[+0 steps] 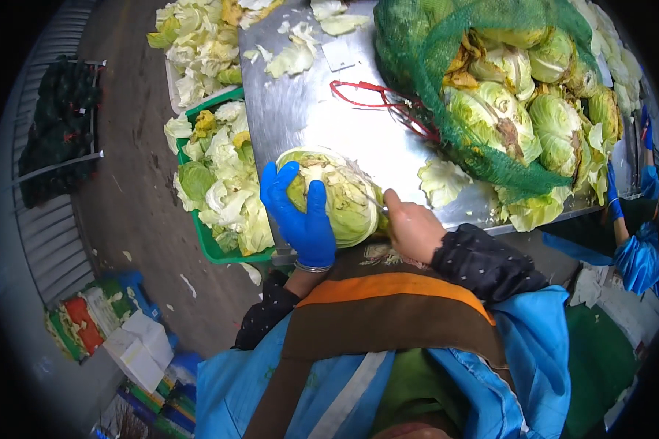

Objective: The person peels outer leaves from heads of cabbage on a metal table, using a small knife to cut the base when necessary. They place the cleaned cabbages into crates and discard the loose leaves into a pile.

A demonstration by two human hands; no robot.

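A pale green cabbage head (pixel 348 200) lies at the near left corner of a steel table (pixel 329 120). My left hand (pixel 302 214), in a blue rubber glove, rests against its left side with the fingers spread. Bare and closed around a knife, my right hand (pixel 414 225) is at the cabbage's right side. The knife's blade (pixel 376 202) reaches onto the leaves; its handle is mostly hidden in my fist. Some outer leaves of this head look brownish and wilted.
A green mesh sack (pixel 434 104) of cabbages (pixel 491 118) stands at the right, beside a red cord (pixel 357 85). Left of the table, a green crate (pixel 211 249) holds trimmed leaves (pixel 236 192). At the far right, a co-worker's blue-gloved hand (pixel 613 192) shows.
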